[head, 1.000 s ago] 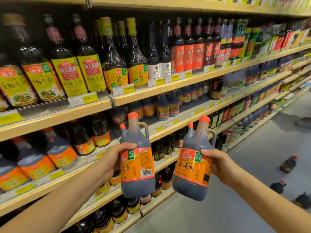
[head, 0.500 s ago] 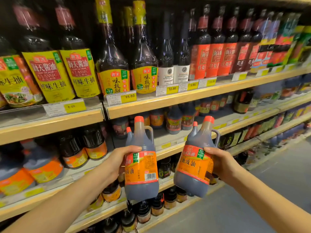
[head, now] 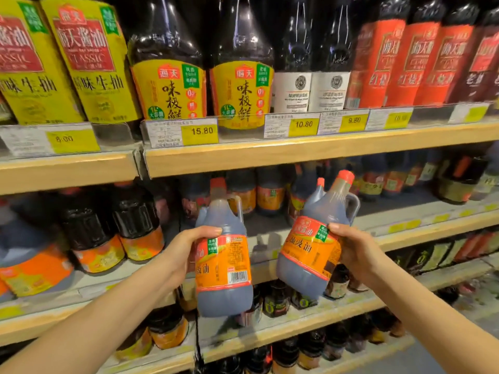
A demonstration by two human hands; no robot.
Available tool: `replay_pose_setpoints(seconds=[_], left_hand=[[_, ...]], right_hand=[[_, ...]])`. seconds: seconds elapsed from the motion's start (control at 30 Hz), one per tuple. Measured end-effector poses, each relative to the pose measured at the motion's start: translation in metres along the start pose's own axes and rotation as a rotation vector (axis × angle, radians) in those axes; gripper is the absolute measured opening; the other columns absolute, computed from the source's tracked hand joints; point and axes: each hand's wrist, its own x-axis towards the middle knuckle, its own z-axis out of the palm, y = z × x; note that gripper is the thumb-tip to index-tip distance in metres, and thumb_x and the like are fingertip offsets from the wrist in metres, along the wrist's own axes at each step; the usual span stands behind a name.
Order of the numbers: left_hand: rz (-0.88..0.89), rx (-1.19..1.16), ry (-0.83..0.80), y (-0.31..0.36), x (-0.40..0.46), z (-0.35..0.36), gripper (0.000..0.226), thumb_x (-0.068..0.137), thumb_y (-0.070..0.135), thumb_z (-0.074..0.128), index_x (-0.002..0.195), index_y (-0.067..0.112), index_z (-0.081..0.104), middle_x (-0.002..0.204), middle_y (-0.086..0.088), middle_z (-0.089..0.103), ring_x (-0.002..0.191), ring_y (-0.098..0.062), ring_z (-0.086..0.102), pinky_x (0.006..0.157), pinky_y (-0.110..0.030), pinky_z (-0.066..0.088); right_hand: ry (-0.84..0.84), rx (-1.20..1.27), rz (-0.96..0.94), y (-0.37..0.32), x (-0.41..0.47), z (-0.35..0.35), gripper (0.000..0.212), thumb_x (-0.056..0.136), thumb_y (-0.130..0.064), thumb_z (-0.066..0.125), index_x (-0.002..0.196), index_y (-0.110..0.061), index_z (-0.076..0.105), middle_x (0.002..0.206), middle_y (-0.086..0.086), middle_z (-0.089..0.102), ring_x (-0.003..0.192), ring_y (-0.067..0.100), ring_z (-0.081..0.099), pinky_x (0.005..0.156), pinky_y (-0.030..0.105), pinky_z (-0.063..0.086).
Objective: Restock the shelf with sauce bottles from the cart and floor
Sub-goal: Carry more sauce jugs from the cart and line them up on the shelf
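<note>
Fingers (head: 208, 231) of your left hand (head: 183, 252) wrap one sauce jug (head: 224, 263) at its shoulder, and your right hand (head: 351, 252) clamps a second jug (head: 310, 255), tilted left; both hang in front of the middle shelf (head: 432, 228). Aim for the bare gap (head: 259, 225) between them, behind the shelf's edge. Straighten the right jug, slide one in at a time, labels facing out, keeping the caps under the shelf board above (head: 297, 155).

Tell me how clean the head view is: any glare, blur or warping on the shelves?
Head view: glare streaks on the dark bottle necks up top; the 15.80 price tag reads sharp, the tags at far right smear; shelf edges bow from the wide lens; lower shelf rows sit dim.
</note>
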Motion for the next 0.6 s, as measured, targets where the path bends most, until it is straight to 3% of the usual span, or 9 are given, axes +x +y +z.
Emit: replay_pose_setpoints(seconds=[0.17, 0.33, 0.47, 0.6], left_hand=[[0.046, -0.046, 0.099, -0.012, 0.028, -0.010, 0.034, 0.052, 0.030, 0.070, 0.080, 0.013, 0.065, 0.059, 0.000, 0.072, 0.081, -0.027, 0.064, 0.085, -0.043, 0.049], [0.106, -0.051, 0.145, -0.015, 0.038, -0.014, 0.034, 0.048, 0.026, 0.072, 0.078, 0.013, 0.063, 0.053, 0.002, 0.069, 0.074, -0.022, 0.062, 0.071, -0.034, 0.048], [0.141, -0.075, 0.176, -0.017, 0.043, -0.019, 0.019, 0.061, 0.024, 0.071, 0.075, 0.014, 0.063, 0.051, 0.003, 0.068, 0.065, -0.018, 0.064, 0.067, -0.032, 0.047], [0.162, -0.090, 0.215, -0.017, 0.046, -0.025, 0.007, 0.077, 0.021, 0.061, 0.073, 0.015, 0.062, 0.051, 0.004, 0.068, 0.056, -0.014, 0.067, 0.070, -0.033, 0.047]], right_hand=[[0.046, 0.042, -0.174, 0.011, 0.056, 0.002, 0.094, 0.009, -0.052, 0.088, 0.092, -0.014, 0.062, 0.069, -0.005, 0.073, 0.058, 0.009, 0.068, 0.048, 0.022, 0.051], [0.082, 0.009, -0.276, 0.025, 0.102, 0.009, 0.081, 0.025, -0.032, 0.088, 0.099, -0.012, 0.062, 0.079, -0.004, 0.075, 0.072, 0.011, 0.071, 0.059, 0.025, 0.054], [0.094, -0.107, -0.322, 0.030, 0.125, 0.017, 0.076, 0.037, -0.022, 0.086, 0.107, -0.007, 0.060, 0.091, 0.002, 0.073, 0.076, 0.011, 0.072, 0.058, 0.024, 0.055], [0.081, -0.241, -0.349, 0.033, 0.144, 0.023, 0.070, 0.048, -0.010, 0.090, 0.111, -0.007, 0.060, 0.105, 0.006, 0.070, 0.094, 0.019, 0.069, 0.076, 0.038, 0.055]])
